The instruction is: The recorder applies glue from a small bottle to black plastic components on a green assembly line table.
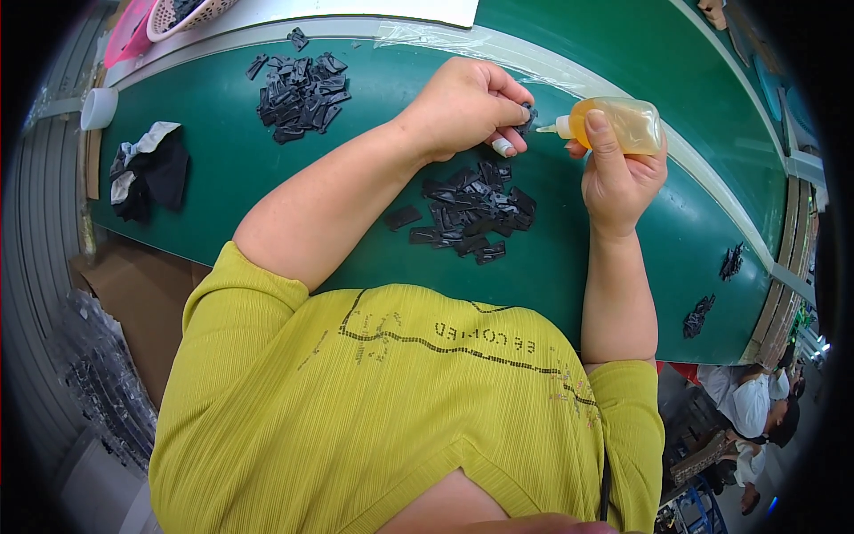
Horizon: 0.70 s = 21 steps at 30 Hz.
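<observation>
**Squeeze bottle held to a small black part over the green bench**

The left hand (463, 107) holds a small black plastic part (527, 116) pinched between thumb and fingertips, its fingers closed on the piece above the green bench (222, 169). The right hand (621, 173) grips a soft squeeze bottle of amber liquid (623, 125), fingers wrapped round its body and the thumb lying across the front. The bottle lies nearly level, its white nozzle (553, 129) pointing left, the tip just beside the held part; whether they touch cannot be told.

Directly below the hands, a loose pile of black parts (471, 212) lies on the bench. A second, denser pile (301, 93) sits well apart at the far left, near a black and white cloth (147, 169). Two small black clumps (712, 289) lie at the bench's right end.
</observation>
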Available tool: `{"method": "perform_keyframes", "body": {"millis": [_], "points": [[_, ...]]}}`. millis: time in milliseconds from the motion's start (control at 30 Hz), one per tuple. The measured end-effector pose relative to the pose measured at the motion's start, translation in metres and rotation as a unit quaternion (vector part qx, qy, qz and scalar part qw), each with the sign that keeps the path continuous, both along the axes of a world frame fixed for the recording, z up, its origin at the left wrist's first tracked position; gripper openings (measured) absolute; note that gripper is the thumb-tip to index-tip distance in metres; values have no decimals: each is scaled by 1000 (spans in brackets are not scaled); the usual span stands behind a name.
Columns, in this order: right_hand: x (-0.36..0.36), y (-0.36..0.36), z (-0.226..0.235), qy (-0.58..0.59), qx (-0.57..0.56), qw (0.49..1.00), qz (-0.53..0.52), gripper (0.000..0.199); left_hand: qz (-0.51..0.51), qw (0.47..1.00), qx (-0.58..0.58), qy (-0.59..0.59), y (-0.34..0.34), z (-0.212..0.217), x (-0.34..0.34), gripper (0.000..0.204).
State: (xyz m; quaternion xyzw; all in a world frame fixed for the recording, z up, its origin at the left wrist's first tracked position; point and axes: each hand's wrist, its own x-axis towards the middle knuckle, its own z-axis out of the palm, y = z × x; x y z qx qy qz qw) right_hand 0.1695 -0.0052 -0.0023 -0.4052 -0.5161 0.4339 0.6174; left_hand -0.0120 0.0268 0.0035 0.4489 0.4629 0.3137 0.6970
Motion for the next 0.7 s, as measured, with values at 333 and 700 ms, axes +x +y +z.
{"method": "perform_keyframes", "body": {"millis": [333, 700], "points": [[-6, -1, 3, -45, -3, 999, -14, 17, -8, 1000, -4, 2, 3, -3, -1, 24], [18, 22, -4, 222, -76, 971, -39, 8, 114, 989, 56, 73, 27, 6, -17, 24]]}}
